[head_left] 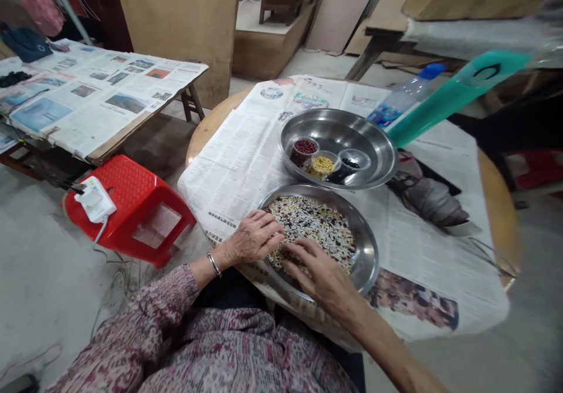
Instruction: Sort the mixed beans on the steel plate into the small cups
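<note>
A steel basin (368,258) on the near side of the round table holds a spread of mixed grains and beans (314,223) in white, yellow, dark red and black. My left hand (253,239) comes over the basin's left rim, its fingers bent and close together; whatever is between the fingertips is hidden. Inside the same basin, my right hand (317,273) reaches down with fingers apart, touching the grains near the front left. Behind stands a larger steel basin (378,146) with clear cups of red beans (305,146), yellow beans (322,166) and black beans (349,163).
Newspaper (237,152) covers the round table. A plastic bottle (407,91), a green sleeve (460,97) and a grey folded umbrella (433,199) lie at the right. A red stool (132,205) with a power strip (95,200) stands left, near another newspaper-covered table (92,105). A person (35,0) is behind.
</note>
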